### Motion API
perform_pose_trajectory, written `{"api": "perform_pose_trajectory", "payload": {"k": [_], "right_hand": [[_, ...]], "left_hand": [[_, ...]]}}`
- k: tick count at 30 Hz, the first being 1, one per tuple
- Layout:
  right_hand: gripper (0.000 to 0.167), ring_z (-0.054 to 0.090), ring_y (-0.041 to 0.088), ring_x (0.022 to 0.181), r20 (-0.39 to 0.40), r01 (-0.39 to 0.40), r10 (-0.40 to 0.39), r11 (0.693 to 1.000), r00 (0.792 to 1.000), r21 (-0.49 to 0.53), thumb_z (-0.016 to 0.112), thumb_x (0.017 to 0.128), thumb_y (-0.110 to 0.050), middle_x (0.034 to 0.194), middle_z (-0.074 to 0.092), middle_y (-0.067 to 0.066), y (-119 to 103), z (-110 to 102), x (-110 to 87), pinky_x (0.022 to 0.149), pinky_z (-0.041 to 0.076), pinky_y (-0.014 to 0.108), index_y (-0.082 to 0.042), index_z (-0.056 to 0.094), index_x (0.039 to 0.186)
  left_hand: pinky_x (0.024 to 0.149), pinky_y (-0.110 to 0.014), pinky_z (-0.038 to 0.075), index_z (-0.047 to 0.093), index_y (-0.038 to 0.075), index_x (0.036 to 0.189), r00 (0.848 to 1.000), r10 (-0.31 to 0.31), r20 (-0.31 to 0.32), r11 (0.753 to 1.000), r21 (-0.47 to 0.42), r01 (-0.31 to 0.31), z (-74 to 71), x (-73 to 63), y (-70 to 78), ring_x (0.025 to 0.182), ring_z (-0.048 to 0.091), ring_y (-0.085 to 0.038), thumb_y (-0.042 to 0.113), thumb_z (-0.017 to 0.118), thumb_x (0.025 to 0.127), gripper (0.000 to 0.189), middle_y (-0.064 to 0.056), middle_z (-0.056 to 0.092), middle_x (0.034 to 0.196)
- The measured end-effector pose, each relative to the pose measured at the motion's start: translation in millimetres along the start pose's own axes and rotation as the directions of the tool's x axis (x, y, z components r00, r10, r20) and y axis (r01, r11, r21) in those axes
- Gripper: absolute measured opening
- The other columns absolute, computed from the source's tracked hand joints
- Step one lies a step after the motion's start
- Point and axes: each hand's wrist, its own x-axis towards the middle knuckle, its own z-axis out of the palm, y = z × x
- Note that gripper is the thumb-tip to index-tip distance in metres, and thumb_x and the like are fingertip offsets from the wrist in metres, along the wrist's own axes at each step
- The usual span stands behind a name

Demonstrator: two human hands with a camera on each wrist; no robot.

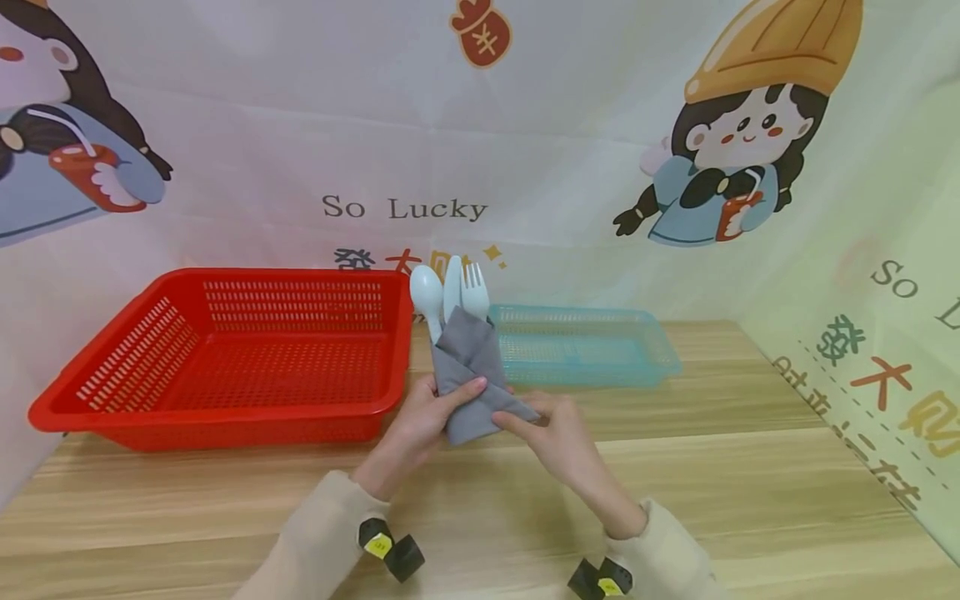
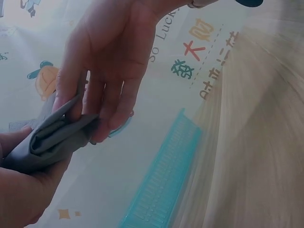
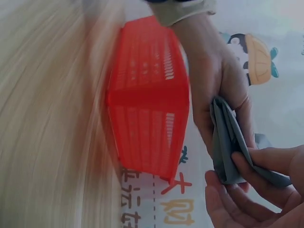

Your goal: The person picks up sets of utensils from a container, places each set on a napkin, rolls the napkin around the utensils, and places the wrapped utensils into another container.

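Note:
A folded grey napkin (image 1: pixel 468 367) is held up above the table, with a pale blue spoon (image 1: pixel 427 292), knife (image 1: pixel 452 287) and fork (image 1: pixel 475 292) sticking out of its top. My left hand (image 1: pixel 420 417) grips the napkin's lower left side, thumb across its front. With thumb and fingers my right hand (image 1: pixel 551 429) pinches a pointed corner of the napkin at the lower right. In the right wrist view the napkin (image 3: pixel 228 142) shows its layered bottom edge between both hands. The utensils' lower ends are hidden inside the cloth.
A large red basket (image 1: pixel 292 412) stands on the wooden table (image 1: pixel 675 467) at the left. Behind the hands, to the right, lies a shallow light blue basket (image 1: pixel 585 379). A printed curtain (image 1: pixel 555 167) hangs at the back and along the sides.

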Motion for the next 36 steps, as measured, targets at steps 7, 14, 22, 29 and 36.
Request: {"api": "perform_pose_trajectory", "payload": {"k": [7, 14, 22, 29, 36], "right_hand": [[0.025, 0.066, 0.024, 0.077, 0.050, -0.130, 0.124, 0.980, 0.991, 0.148, 0.062, 0.083, -0.018, 0.090, 0.066, 0.019, -4.4, 0.4, -2.7, 0.078, 0.050, 0.036, 0.006, 0.067, 0.088], [0.028, 0.063, 0.030, 0.084, 0.078, -0.166, 0.150, 0.951, 0.986, 0.260, 0.060, 0.084, -0.016, 0.097, 0.062, 0.024, -4.3, 2.3, -3.3, 0.081, 0.048, 0.038, 0.011, 0.064, 0.091], [0.026, 0.061, 0.035, 0.088, 0.082, -0.144, 0.124, 0.938, 0.989, 0.315, 0.058, 0.085, -0.009, 0.102, 0.059, 0.028, -5.5, 3.7, -3.9, 0.077, 0.049, 0.034, 0.015, 0.060, 0.096], [0.023, 0.064, 0.020, 0.070, -0.023, -0.131, 0.136, 0.979, 0.990, 0.159, 0.063, 0.082, -0.018, 0.090, 0.066, 0.017, -5.9, 4.8, -1.4, 0.065, 0.051, 0.027, 0.005, 0.067, 0.083], [0.020, 0.062, 0.018, 0.066, -0.085, -0.133, 0.150, 0.975, 0.985, 0.177, 0.064, 0.082, -0.016, 0.092, 0.065, 0.017, -2.7, 6.9, 3.6, 0.060, 0.051, 0.027, 0.004, 0.063, 0.083]], "left_hand": [[0.082, -0.031, 0.048, 0.045, -0.007, 0.119, 1.000, -0.006, 0.006, 1.000, 0.008, 0.006, -2.3, 0.6, 2.8, 0.087, 0.063, -0.018, 0.007, 0.052, 0.089, 0.034, -0.008, 0.065, 0.098], [0.085, -0.031, 0.046, 0.044, -0.004, 0.121, 1.000, -0.018, 0.017, 0.999, 0.034, 0.017, -3.9, 0.1, 5.4, 0.090, 0.062, -0.019, 0.009, 0.053, 0.089, 0.036, -0.010, 0.063, 0.103], [0.083, -0.029, 0.047, 0.045, -0.005, 0.120, 1.000, -0.010, 0.017, 0.999, 0.046, 0.009, -4.9, 1.6, 4.5, 0.089, 0.063, -0.017, 0.007, 0.055, 0.087, 0.036, -0.008, 0.065, 0.100], [0.082, -0.032, 0.048, 0.044, -0.005, 0.121, 1.000, -0.016, -0.006, 0.998, 0.063, 0.016, -4.8, 1.2, 5.4, 0.087, 0.063, -0.018, 0.006, 0.056, 0.087, 0.038, -0.011, 0.062, 0.105], [0.080, -0.030, 0.048, 0.046, -0.007, 0.118, 0.999, -0.013, -0.049, 0.993, 0.116, 0.018, -2.3, 0.6, 6.5, 0.086, 0.061, -0.014, 0.007, 0.057, 0.086, 0.037, -0.008, 0.060, 0.102]]}}
